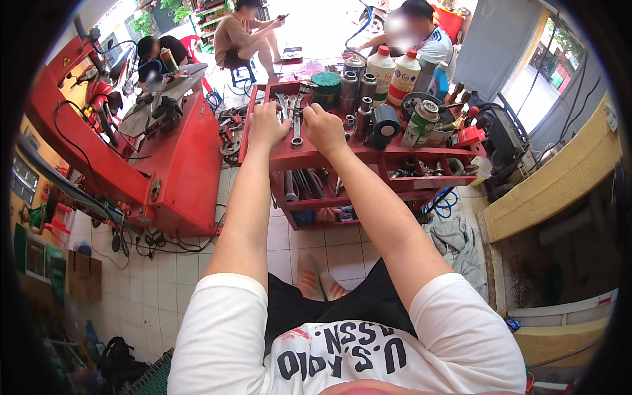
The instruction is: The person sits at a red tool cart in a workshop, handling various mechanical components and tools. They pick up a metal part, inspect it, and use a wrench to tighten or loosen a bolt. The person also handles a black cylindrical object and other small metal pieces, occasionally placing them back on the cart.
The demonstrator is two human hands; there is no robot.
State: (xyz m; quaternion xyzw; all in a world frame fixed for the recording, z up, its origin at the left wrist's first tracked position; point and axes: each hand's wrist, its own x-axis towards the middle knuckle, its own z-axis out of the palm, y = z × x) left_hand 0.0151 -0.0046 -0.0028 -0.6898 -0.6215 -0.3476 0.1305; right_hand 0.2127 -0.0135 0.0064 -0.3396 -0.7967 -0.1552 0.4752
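Observation:
Several combination wrenches point(297, 133) lie side by side on the top tray of a red tool cart point(355, 158), pointing away from me. My left hand point(266, 125) rests over the left end of the row, its fingers closed at a wrench with the thumb along it. Just right of the row, my right hand point(324, 128) is curled, its fingertips pinched at the side of a wrench. The backs of both hands partly hide the tools. Upright chrome sockets point(363, 117) stand right of my right hand, beside a dark cylinder point(384, 126).
Behind the sockets are a green tin point(326, 90), red-capped bottles point(380, 74) and a green-white spray can point(421, 124). A red machine point(181, 171) stands at left, with cables point(158, 240) on the tiles. People sit beyond the cart; one person point(245, 36) holds a phone.

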